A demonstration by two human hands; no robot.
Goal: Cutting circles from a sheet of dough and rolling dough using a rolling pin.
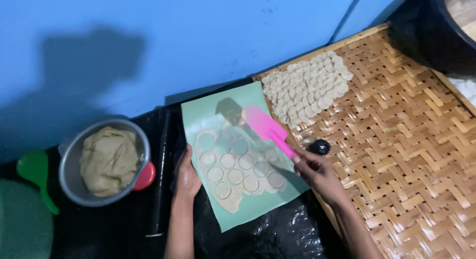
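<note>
Right hand (317,171) has its grip clamped on a pink plastic scraper (267,130), blade at 11 o'clock over the thin cut dough sheet (238,174) on the green mat (258,209). Left hand (186,177) lies flat, pinning the mat's 9 o'clock edge. Lifting rounds looks underway; the blade likely needs sliding under 1.

A metal bowl (67,162) of tan dough (108,161) is sitting at my far left, with a red lid (147,175) showing just under its rim. A green ladle (34,172) is lying beside it. To my right, a woven bamboo tray (411,140) is carrying a heap of cut dough rounds (307,88) and a small black ball (320,147). A blue wall (198,36) is rising behind everything.
</note>
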